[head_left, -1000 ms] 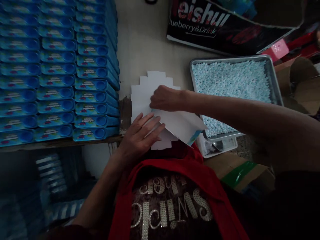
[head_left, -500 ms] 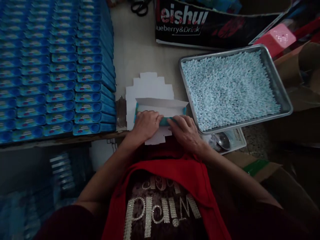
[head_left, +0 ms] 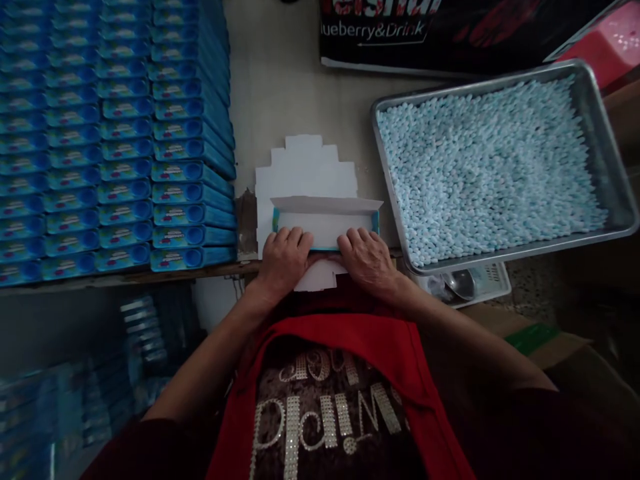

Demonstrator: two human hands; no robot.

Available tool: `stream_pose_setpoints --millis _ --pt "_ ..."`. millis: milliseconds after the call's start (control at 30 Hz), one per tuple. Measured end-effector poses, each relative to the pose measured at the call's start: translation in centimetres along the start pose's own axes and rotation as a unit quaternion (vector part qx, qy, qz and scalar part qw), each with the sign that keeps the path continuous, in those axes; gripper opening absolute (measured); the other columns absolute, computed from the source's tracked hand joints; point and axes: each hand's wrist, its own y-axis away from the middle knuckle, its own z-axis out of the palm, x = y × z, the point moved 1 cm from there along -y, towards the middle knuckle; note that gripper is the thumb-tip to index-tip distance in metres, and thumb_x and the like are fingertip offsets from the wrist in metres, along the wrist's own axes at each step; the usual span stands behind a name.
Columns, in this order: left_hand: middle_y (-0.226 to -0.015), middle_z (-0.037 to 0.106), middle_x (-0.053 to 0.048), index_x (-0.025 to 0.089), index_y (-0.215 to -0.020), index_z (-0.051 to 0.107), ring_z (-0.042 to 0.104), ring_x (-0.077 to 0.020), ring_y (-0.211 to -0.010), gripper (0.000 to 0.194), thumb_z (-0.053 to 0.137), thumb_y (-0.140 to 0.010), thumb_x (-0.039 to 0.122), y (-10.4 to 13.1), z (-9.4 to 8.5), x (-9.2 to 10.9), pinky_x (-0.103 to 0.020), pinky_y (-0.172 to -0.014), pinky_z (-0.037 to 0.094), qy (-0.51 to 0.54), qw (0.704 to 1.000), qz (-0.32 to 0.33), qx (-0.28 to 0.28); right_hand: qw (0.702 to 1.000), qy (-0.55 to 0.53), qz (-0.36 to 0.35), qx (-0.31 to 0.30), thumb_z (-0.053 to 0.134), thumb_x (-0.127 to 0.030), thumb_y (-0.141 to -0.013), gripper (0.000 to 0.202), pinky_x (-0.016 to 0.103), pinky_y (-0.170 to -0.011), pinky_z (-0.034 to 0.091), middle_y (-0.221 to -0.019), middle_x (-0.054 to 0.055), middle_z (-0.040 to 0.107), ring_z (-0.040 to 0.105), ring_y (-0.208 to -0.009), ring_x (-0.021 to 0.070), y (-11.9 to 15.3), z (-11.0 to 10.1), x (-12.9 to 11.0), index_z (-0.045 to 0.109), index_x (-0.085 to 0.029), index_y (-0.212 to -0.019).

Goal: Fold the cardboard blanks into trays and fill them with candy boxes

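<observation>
An open long carton (head_left: 325, 223), white inside with blue-green ends, lies near the table's front edge with its far flap raised. My left hand (head_left: 287, 257) grips its near wall at the left, fingers curled over the edge. At the right part of the same wall, my right hand (head_left: 366, 257) has its fingers bent over the rim. The thumbs are mostly hidden below the near wall. Beneath the carton lies a flat white card with stepped edges (head_left: 310, 170), part of it sticking out past the table edge.
Rows of blue packs (head_left: 175, 171) are stacked at the left. A metal tray (head_left: 613, 160) of small pale-blue pellets stands at the right. Behind it is a black printed box (head_left: 450, 40). A white basket (head_left: 501, 283) with a scoop sits below the tray.
The view has moved closer to the table. My hands have spread apart along the carton's near wall, and more of its white inside shows.
</observation>
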Motion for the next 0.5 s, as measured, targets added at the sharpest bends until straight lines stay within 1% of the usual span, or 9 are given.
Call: stream_pose_setpoints --millis 100,200,233,300,333,367,400,433,500 --pt "-0.098 0.069 -0.015 0.021 -0.101 0.069 0.059 -0.0344 -0.099 0.037 0.048 -0.109 0.050 -0.6 -0.5 -0.2 -0.045 -0.080 0.038 -0.022 0.999 0.018 -0.014 0.998 -0.016 0.021 -0.053 0.046 -0.049 -0.112 0.041 0.038 -0.077 0.036 -0.101 0.016 0.072 0.063 -0.096 0.0291 -1.3 -0.5 -0.4 0.068 -0.015 -0.108" --pt "-0.093 0.069 -0.013 0.021 -0.096 0.069 0.061 -0.0317 -0.097 0.025 0.053 -0.108 0.036 -0.8 -1.1 -0.8 -0.042 -0.080 0.040 -0.018 0.999 0.045 -0.020 0.993 -0.032 0.034 -0.107 0.046 -0.052 -0.112 0.047 0.036 -0.078 0.041 -0.103 0.017 0.075 0.069 -0.098 0.0289 -1.8 -2.2 -0.1 0.071 -0.012 -0.108" --pt "-0.093 0.069 -0.012 0.021 -0.096 0.069 0.061 -0.0306 -0.097 0.019 0.056 -0.107 0.029 -0.9 -1.4 -1.2 -0.041 -0.079 0.041 -0.008 0.998 0.064 -0.027 0.990 -0.051 0.021 -0.126 0.049 -0.051 -0.112 0.045 0.036 -0.078 0.043 -0.105 0.017 0.076 0.070 -0.098 0.0282 -1.8 -3.2 0.3 0.071 -0.012 -0.111" --pt "-0.095 0.070 -0.010 0.022 -0.097 0.071 0.062 -0.0283 -0.095 0.015 0.058 -0.102 0.016 -1.2 -2.3 -2.3 -0.040 -0.079 0.044 0.013 0.991 0.120 -0.052 0.979 -0.119 -0.057 -0.156 0.054 -0.041 -0.111 0.033 0.033 -0.079 0.046 -0.111 0.014 0.078 0.071 -0.099 0.0247 -1.5 -5.7 1.5 0.070 -0.014 -0.123" --pt "-0.095 0.070 -0.009 0.022 -0.097 0.071 0.063 -0.0271 -0.093 0.017 0.058 -0.099 0.012 -1.6 -2.9 -2.9 -0.039 -0.080 0.045 0.020 0.986 0.151 -0.065 0.970 -0.151 -0.111 -0.153 0.056 -0.031 -0.110 0.028 0.032 -0.081 0.048 -0.116 0.012 0.078 0.071 -0.102 0.0231 -1.4 -7.1 2.4 0.069 -0.017 -0.130" --pt "-0.094 0.070 -0.008 0.023 -0.096 0.072 0.063 -0.0261 -0.092 0.020 0.058 -0.097 0.009 -2.0 -3.5 -3.5 -0.040 -0.082 0.047 0.025 0.980 0.183 -0.074 0.964 -0.169 -0.161 -0.131 0.056 -0.021 -0.108 0.031 0.033 -0.086 0.049 -0.124 0.010 0.076 0.069 -0.110 0.0225 -1.5 -8.4 3.3 0.067 -0.022 -0.137" --pt "-0.096 0.071 -0.007 0.023 -0.096 0.073 0.063 -0.0255 -0.092 0.023 0.057 -0.095 0.007 -2.7 -4.2 -4.2 -0.040 -0.085 0.049 0.029 0.974 0.210 -0.078 0.961 -0.167 -0.199 -0.096 0.054 -0.012 -0.105 0.041 0.036 -0.095 0.049 -0.134 0.008 0.073 0.066 -0.122 0.0235 -1.8 -9.5 4.3 0.066 -0.026 -0.141" --pt "-0.099 0.071 -0.007 0.022 -0.096 0.074 0.064 -0.0252 -0.097 0.025 0.054 -0.095 0.006 -3.6 -5.0 -4.8 -0.041 -0.090 0.051 0.033 0.970 0.228 -0.076 0.963 -0.147 -0.220 -0.054 0.053 -0.005 -0.101 0.049 0.042 -0.104 0.047 -0.143 0.007 0.068 0.059 -0.134 0.0259 -2.2 -10.4 5.2 0.067 -0.030 -0.142" --pt "-0.108 0.070 -0.007 0.021 -0.092 0.073 0.064 -0.0246 -0.113 0.029 0.049 -0.096 0.006 -5.8 -6.6 -5.6 -0.044 -0.105 0.051 0.051 0.965 0.249 -0.063 0.969 -0.087 -0.231 0.004 0.054 -0.002 -0.097 0.050 0.056 -0.119 0.037 -0.153 0.004 0.061 0.041 -0.152 0.0315 -3.6 -11.1 6.7 0.073 -0.032 -0.132"
